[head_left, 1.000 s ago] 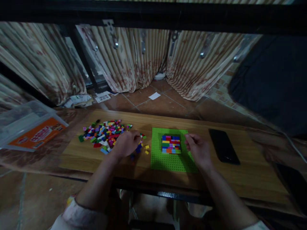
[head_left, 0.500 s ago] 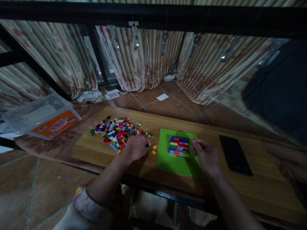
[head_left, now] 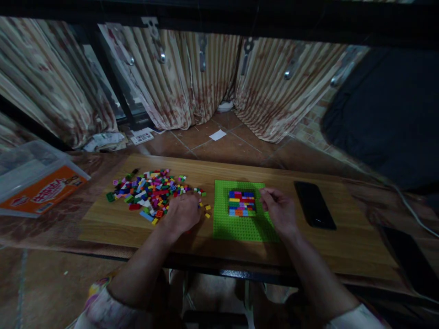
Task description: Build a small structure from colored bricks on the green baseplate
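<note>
- dimness was our first worry: the wooden tabletop (head_left: 343, 246) lay in poor light, so colours in the pile of loose bricks (head_left: 147, 189) were hard to tell apart, and a wrong piece could easily have been picked.
- our left hand (head_left: 181, 212) lay palm down at the right edge of that pile, fingers curled under; we could not tell whether it pinched a brick or merely covered some. a careless sweep from there could have pushed pieces off the near edge.
- a few stray yellow bricks (head_left: 207, 211) lay between the left hand and the green baseplate (head_left: 236, 228), apart from the pile, and seemed the likeliest to be knocked away.
- our right hand (head_left: 278, 211) was over the plate's right side, thumb and forefinger drawn together just beside the block of stacked bricks (head_left: 242, 204) near the plate's middle; whether a piece sat between the fingertips was too small to see.
- we could not tell whether the right hand's heel pressed on the plate; if it did not, a hard push could have made the plate slide and left a brick askew.
- the black phone (head_left: 313, 204) lay just right of the plate, near our right forearm, where a swing of the arm could have nudged it.
</note>
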A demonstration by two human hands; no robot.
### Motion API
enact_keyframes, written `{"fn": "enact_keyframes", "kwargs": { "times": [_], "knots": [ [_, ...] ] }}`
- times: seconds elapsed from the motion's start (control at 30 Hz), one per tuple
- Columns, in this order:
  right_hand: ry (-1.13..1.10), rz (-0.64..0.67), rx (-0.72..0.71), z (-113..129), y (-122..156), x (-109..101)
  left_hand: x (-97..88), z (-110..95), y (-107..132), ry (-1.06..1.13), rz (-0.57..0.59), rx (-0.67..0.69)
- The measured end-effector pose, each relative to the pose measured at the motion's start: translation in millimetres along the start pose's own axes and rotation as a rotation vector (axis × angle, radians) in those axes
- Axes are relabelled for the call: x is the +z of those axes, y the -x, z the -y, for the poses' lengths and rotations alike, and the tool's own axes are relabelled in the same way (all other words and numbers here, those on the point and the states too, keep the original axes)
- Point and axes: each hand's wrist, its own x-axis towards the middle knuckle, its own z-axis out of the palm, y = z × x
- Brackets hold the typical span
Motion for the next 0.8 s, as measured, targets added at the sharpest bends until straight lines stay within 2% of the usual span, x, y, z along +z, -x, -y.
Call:
{"fn": "enact_keyframes", "kwargs": {
  "times": [0.13,0.23,0.3,0.4,0.5,0.63,0.67,0.73,0.8],
  "knots": [
    [-0.039,-0.015,-0.008,1.8,-0.3,-0.6,-0.4,4.2,-1.8,-0.005,-0.014,-0.004],
    [-0.058,-0.012,-0.014,1.5,-1.0,-0.9,-0.4,10.0,-5.2,0.079,-0.036,-0.022],
    [-0.065,-0.011,-0.018,0.8,-2.3,-1.5,-1.0,13.8,-8.0,0.229,-0.066,-0.008],
    [-0.067,-0.005,-0.033,2.2,-3.3,-3.8,-4.1,14.9,-11.1,0.638,-0.086,0.083],
    [-0.049,0.112,-0.104,9.6,3.5,-6.3,-7.4,5.6,-9.7,1.127,0.019,0.073],
    [-0.015,0.487,-0.171,19.7,29.8,-4.5,-0.6,-20.6,-1.5,1.662,0.240,-0.015],
    [0.007,0.545,-0.179,19.9,37.2,-3.3,3.6,-27.7,0.7,1.759,0.296,-0.024],
    [0.063,0.575,-0.204,16.9,49.2,-0.8,13.3,-40.4,3.8,1.890,0.408,-0.048],
    [0.098,0.543,-0.251,11.9,55.7,0.9,22.3,-49.2,5.2,1.975,0.481,-0.086]
  ]
}}
